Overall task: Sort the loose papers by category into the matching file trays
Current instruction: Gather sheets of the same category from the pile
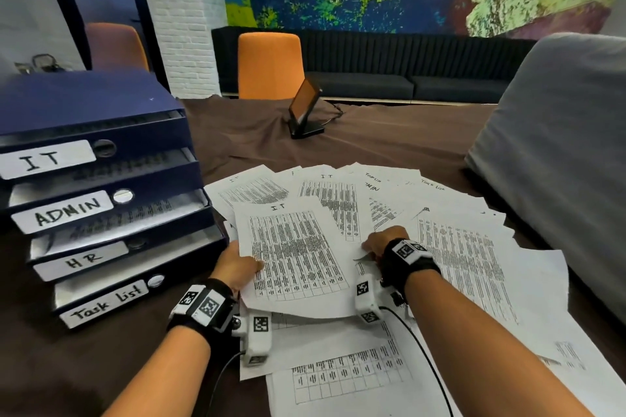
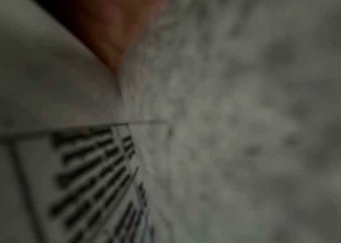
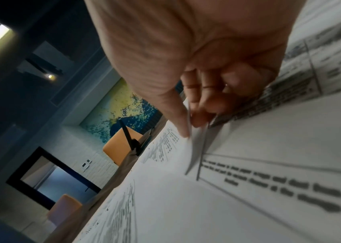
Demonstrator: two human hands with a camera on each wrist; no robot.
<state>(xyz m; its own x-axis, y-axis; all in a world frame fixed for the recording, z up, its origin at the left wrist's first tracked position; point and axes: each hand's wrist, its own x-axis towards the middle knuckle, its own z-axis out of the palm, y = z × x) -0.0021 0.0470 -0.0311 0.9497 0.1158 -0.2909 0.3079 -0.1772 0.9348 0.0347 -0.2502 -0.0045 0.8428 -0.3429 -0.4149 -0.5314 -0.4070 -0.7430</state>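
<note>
Four stacked trays make up the dark blue file rack (image 1: pixel 101 186) at the left of the brown-covered table (image 1: pixel 389 142); labels from the top down read IT (image 1: pixel 45 159), ADMIN (image 1: pixel 64 211), HR (image 1: pixel 83 261) and Task list (image 1: pixel 106 303). Printed sheets show inside the upper three; contents of the bottom tray cannot be told.

Loose papers (image 1: pixel 457 247) fan out across the table to the right of the rack, overlapping, most carrying dense printed tables; handwritten headings on some read IT or Task list, one heading lies upside down. More sheets lie nearest the person, under both forearms.

IT sheet (image 1: pixel 291 254), the topmost of the pile, sits just beside the rack's lower trays, its near edge bowed up off the sheets beneath.

Left hand (image 1: pixel 237 266) grips the left edge of the IT sheet, thumb on top, fingers hidden beneath the paper; left wrist view is blurred, showing only paper close up.

Right hand (image 1: pixel 381 242) pinches a paper edge between thumb and fingertips (image 3: pixel 198 118), narrow grip, at the right side of the IT sheet; whether that edge belongs to the IT sheet or to a neighbour cannot be told.

Small tilted screen on a stand (image 1: pixel 305 108) sits farther back on the table, well apart from the papers.
</note>
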